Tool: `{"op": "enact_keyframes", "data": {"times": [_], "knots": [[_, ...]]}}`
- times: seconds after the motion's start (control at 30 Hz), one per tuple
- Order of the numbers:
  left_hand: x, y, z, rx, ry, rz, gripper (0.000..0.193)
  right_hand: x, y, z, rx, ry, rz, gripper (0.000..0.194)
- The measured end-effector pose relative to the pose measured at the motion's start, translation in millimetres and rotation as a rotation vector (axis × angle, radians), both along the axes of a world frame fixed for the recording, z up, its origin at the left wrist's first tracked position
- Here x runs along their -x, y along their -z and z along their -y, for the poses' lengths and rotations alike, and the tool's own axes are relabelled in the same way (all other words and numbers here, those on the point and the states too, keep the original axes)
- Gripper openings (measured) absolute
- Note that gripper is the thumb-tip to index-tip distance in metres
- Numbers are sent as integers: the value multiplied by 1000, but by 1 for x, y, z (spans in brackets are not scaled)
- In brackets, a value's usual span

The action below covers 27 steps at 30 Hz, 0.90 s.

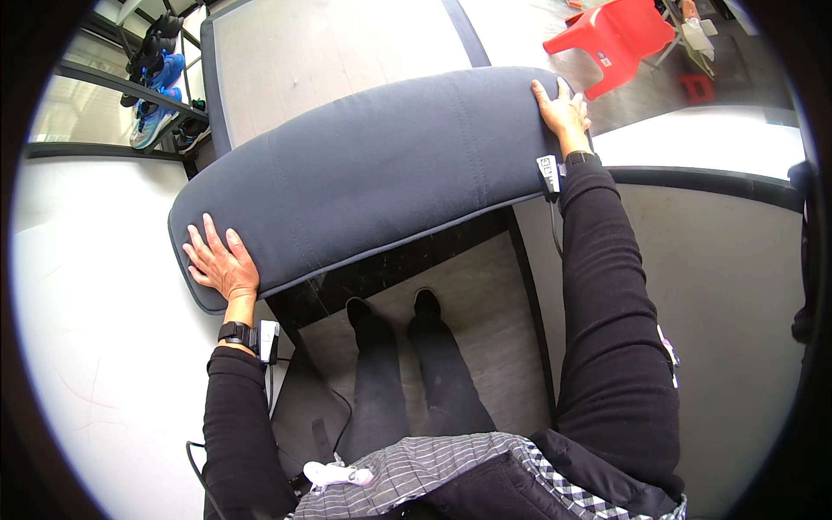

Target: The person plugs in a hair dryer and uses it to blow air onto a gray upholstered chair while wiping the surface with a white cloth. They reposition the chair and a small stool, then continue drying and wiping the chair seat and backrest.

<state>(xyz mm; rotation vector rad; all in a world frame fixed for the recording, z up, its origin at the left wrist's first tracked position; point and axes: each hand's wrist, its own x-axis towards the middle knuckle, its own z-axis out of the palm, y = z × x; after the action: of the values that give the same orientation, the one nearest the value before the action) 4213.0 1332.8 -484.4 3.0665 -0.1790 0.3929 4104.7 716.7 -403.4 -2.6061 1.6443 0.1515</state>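
Observation:
A dark grey-blue upholstered panel (377, 169), rounded like a headboard or sofa back, spans the view before me, slanting up to the right. Its padded face has two stitched seams and piping along the near edge. My left hand (224, 263) lies flat on the panel's left end, palm down, fingers spread. At the other end my right hand (562, 114) grips the right edge, thumb apart on the padding and fingers curling over the side. The fingertips beyond that edge are partly hidden. Each wrist carries a black strap with a small cabled device.
Behind the panel stretches a grey-edged base with a pale fabric top (338, 52). A shoe rack (120, 81) with several shoes stands at left, and a red plastic stool (614, 39) at upper right. White walls (689, 273) flank me. My feet are on a grey floor (481, 305).

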Motion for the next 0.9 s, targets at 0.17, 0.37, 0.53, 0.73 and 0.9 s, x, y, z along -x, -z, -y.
{"op": "enact_keyframes", "data": {"times": [0.17, 0.37, 0.53, 0.73, 0.9], "knots": [[0, -2, -3, 19, 12, -19, 57, 9, 8, 20, -27, 60, 37, 94], [-2, -1, -7, 45, 43, -19, 58, 27, 10, 41, -42, 116, -7, 88], [-3, 0, -13, 73, 46, -28, 58, 33, 16, 40, -7, 80, -30, 90], [-5, 3, -18, 23, 38, 8, 56, 45, 10, 55, -172, 44, 24, 103], [-8, -2, -15, -34, 16, 18, 56, 62, 12, 55, -206, 85, 287, 106]]}}
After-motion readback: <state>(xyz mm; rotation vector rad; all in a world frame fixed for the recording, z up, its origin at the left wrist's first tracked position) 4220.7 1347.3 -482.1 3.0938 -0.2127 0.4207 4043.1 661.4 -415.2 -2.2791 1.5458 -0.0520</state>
